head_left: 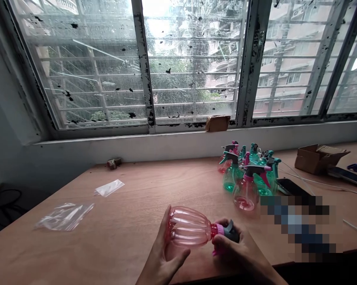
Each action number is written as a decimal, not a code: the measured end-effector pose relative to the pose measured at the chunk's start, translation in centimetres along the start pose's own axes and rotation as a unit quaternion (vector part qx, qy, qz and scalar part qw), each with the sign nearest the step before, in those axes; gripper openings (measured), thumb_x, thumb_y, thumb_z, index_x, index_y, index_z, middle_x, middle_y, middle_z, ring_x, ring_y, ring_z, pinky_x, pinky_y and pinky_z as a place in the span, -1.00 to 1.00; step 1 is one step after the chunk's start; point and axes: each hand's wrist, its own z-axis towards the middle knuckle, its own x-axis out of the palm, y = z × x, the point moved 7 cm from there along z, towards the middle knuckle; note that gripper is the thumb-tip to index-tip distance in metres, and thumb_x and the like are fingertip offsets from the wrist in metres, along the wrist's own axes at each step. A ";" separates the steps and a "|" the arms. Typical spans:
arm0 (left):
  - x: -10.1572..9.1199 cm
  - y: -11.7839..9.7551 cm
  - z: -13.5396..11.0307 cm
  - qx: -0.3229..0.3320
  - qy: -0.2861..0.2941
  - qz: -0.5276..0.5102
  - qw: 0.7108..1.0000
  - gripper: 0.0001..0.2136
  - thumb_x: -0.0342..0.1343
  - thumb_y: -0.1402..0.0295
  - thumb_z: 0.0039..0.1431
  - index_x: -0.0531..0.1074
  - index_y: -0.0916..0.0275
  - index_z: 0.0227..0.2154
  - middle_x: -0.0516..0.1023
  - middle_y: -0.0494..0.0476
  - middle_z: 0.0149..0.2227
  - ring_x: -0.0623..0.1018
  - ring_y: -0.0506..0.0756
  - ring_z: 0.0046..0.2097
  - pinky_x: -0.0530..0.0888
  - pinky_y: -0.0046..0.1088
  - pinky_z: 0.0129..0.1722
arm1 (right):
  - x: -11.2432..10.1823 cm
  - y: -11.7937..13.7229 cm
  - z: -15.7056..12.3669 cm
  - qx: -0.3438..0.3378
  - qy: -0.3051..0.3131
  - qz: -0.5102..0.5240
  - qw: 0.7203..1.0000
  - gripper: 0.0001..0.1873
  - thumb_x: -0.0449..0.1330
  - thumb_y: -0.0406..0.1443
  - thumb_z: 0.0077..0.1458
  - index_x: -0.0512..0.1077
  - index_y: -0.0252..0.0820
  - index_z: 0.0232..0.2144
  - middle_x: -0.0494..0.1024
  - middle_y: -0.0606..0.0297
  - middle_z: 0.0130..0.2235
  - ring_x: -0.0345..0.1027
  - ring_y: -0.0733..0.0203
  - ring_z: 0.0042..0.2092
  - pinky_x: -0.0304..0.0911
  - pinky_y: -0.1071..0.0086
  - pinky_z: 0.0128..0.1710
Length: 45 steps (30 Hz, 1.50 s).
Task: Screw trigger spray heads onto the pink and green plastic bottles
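A clear pink spray bottle [187,227] lies on its side just above the wooden table [131,213], near the front edge. My left hand [163,253] cups its rounded base, fingers curled round it. My right hand [240,253] is closed on the dark spray head [232,232] and the pink collar at the bottle's neck. Both hands grip the same bottle.
Several pink and teal spray bottles [249,178] stand in a cluster at the right. Two clear plastic bags [65,216] lie at the left. An open cardboard box [316,157], a phone [291,187] and white cables sit at the far right, below the window sill.
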 end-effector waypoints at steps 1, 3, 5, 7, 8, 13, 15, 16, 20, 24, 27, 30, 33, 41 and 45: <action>-0.1 0.1 0.0 -0.007 -0.003 0.003 1.000 -0.13 0.36 0.20 0.02 0.01 -0.09 0.33 0.22 0.09 0.36 0.18 0.29 0.38 -0.03 -0.13 0.40 | 0.1 0.1 0.0 -0.001 0.003 -0.007 1.000 -0.59 0.50 -0.12 -0.15 0.49 -0.22 -0.34 0.59 0.38 -0.53 0.52 0.20 -0.54 0.41 0.42 -0.54; -0.5 0.6 0.0 -0.037 -0.009 0.001 0.999 -0.13 0.37 0.14 0.00 0.03 0.01 0.33 0.31 0.24 0.28 0.31 0.35 0.29 0.14 -0.05 0.34 | 0.3 0.3 -0.1 -0.011 0.012 -0.014 1.000 -0.60 0.49 -0.12 -0.12 0.48 -0.23 -0.32 0.61 0.35 -0.54 0.52 0.19 -0.54 0.45 0.38 -0.51; -0.8 1.3 0.0 -0.069 -0.013 -0.010 0.997 -0.12 0.38 0.09 -0.03 0.06 0.12 0.30 0.37 0.36 0.18 0.45 0.39 0.15 0.32 0.02 0.21 | 0.4 0.3 -0.1 -0.016 0.018 -0.016 1.000 -0.61 0.47 -0.12 -0.09 0.48 -0.23 -0.30 0.64 0.32 -0.53 0.53 0.17 -0.52 0.49 0.33 -0.48; -0.8 1.6 0.2 -0.073 -0.005 -0.033 0.997 -0.10 0.43 0.11 -0.10 0.11 0.13 0.28 0.37 0.39 0.17 0.47 0.41 0.11 0.38 0.01 0.15 | 0.4 0.3 -0.1 -0.021 0.021 -0.016 0.999 -0.62 0.46 -0.13 -0.07 0.48 -0.24 -0.30 0.66 0.28 -0.52 0.55 0.15 -0.50 0.51 0.31 -0.45; -0.8 1.6 0.3 -0.062 -0.001 -0.042 0.997 -0.09 0.45 0.13 -0.13 0.12 0.10 0.27 0.34 0.36 0.21 0.44 0.41 0.16 0.35 0.00 0.18 | 0.4 0.3 -0.1 -0.024 0.022 -0.018 0.999 -0.63 0.45 -0.12 -0.06 0.48 -0.24 -0.30 0.66 0.27 -0.52 0.56 0.15 -0.49 0.52 0.31 -0.44; -0.4 1.1 0.2 -0.033 0.005 -0.026 0.999 -0.08 0.42 0.22 -0.05 0.02 -0.04 0.33 0.29 0.21 0.31 0.16 0.33 0.37 0.03 -0.05 0.37 | 0.3 0.4 0.0 -0.025 0.021 -0.025 0.999 -0.63 0.44 -0.12 -0.03 0.48 -0.26 -0.30 0.67 0.24 -0.54 0.57 0.12 -0.50 0.51 0.30 -0.45; -0.3 0.7 0.0 -0.029 0.008 -0.004 1.000 -0.08 0.39 0.21 -0.01 -0.03 -0.03 0.34 0.29 0.21 0.31 0.17 0.32 0.37 0.01 -0.05 0.38 | 0.4 0.4 -0.1 -0.020 0.024 -0.027 0.999 -0.63 0.45 -0.13 -0.04 0.48 -0.25 -0.31 0.67 0.26 -0.55 0.57 0.14 -0.50 0.50 0.33 -0.46; -0.3 0.4 -0.1 -0.027 0.006 0.002 1.000 -0.08 0.39 0.19 -0.01 -0.03 -0.02 0.35 0.28 0.20 0.31 0.18 0.31 0.37 0.01 -0.07 0.38 | 0.5 0.4 -0.1 -0.018 0.028 -0.026 0.999 -0.63 0.45 -0.13 -0.05 0.47 -0.25 -0.31 0.67 0.28 -0.55 0.57 0.15 -0.50 0.50 0.34 -0.46; -0.5 0.1 -0.3 -0.057 -0.007 -0.016 0.998 -0.09 0.34 0.06 -0.01 0.02 0.10 0.34 0.28 0.29 0.32 0.32 0.38 0.30 0.21 -0.07 0.32 | 0.8 0.5 -0.3 -0.018 0.042 -0.023 0.999 -0.61 0.47 -0.14 -0.08 0.48 -0.24 -0.30 0.66 0.30 -0.55 0.56 0.16 -0.50 0.50 0.35 -0.46; -0.6 0.0 -0.1 -0.049 -0.030 0.000 0.998 -0.17 0.37 0.10 -0.04 0.16 0.05 0.30 0.18 0.19 0.38 0.28 0.41 0.32 0.21 -0.08 0.32 | 0.9 0.4 -0.3 -0.012 0.049 -0.021 0.999 -0.62 0.45 -0.11 -0.06 0.48 -0.24 -0.31 0.66 0.28 -0.56 0.55 0.17 -0.52 0.50 0.33 -0.47; -0.4 0.2 -0.1 -0.032 -0.015 -0.010 0.999 -0.12 0.38 0.13 -0.04 0.09 -0.01 0.33 0.14 0.16 0.40 0.19 0.39 0.37 0.07 -0.06 0.37 | 0.8 0.4 -0.3 -0.011 0.045 -0.020 0.999 -0.60 0.45 -0.09 -0.07 0.48 -0.23 -0.31 0.64 0.30 -0.57 0.55 0.14 -0.53 0.50 0.30 -0.47; -0.6 0.3 -0.3 -0.034 -0.014 -0.001 0.999 -0.12 0.36 0.11 -0.01 0.06 0.01 0.34 0.21 0.21 0.36 0.20 0.39 0.36 0.04 -0.04 0.38 | 0.8 0.4 -0.3 -0.009 0.035 -0.021 0.999 -0.60 0.46 -0.09 -0.09 0.48 -0.22 -0.31 0.63 0.31 -0.58 0.55 0.13 -0.53 0.51 0.28 -0.47; -0.9 0.4 -0.3 -0.051 -0.024 -0.013 0.998 -0.16 0.32 0.04 0.02 0.11 0.08 0.33 0.32 0.30 0.29 0.32 0.41 0.29 0.17 -0.02 0.32 | 0.7 0.3 -0.3 -0.006 0.033 -0.028 0.999 -0.59 0.47 -0.10 -0.10 0.49 -0.23 -0.29 0.64 0.32 -0.59 0.54 0.14 -0.55 0.50 0.30 -0.49; -1.1 -0.2 0.2 -0.058 -0.070 -0.062 0.994 -0.26 0.35 0.06 -0.02 0.29 0.22 0.19 0.53 0.33 0.10 0.50 0.38 0.14 0.44 -0.15 0.13 | 0.6 0.2 -0.3 -0.013 0.036 -0.039 0.999 -0.58 0.49 -0.13 -0.13 0.55 -0.26 -0.26 0.65 0.29 -0.53 0.56 0.13 -0.52 0.52 0.31 -0.48; -1.3 -0.3 0.2 -0.070 -0.086 -0.029 0.993 -0.25 0.33 -0.04 -0.06 0.34 0.22 0.16 0.53 0.32 0.08 0.54 0.37 0.07 0.47 -0.17 0.07 | 0.7 0.4 -0.5 -0.015 0.031 -0.042 0.999 -0.58 0.52 -0.18 -0.17 0.56 -0.23 -0.24 0.62 0.33 -0.47 0.54 0.17 -0.51 0.52 0.33 -0.47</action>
